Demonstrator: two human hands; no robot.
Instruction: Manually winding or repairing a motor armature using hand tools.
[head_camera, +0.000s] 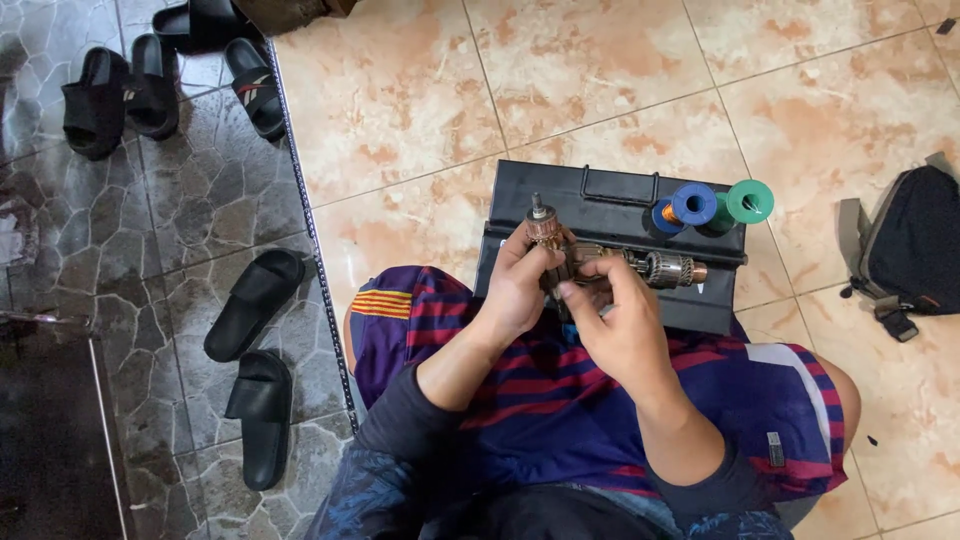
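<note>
Hands both busy over black flat metal toolbox lid, the landmark here. Left hand wraps around copper-wound motor armature w/ steel shaft, held upright just above lid's front edge. Right hand closes fingers around something near that armature's lower end; exact contact hidden, can't tell what it pinches. Second copper-wound armature w/ segmented metal end lies sideways on lid, just right of hands. Blue plastic wire spool and green plastic wire spool sit at lid's back right corner, touching each other. Black shoulder bag w/ grey strap well right of lid on tiles; black rubber slides well left.

Risk, as I judge it: upright armature gripped mid-body only, so it could slip and nick the windings. The loose armature may roll off the lid if it's bumped.
</note>
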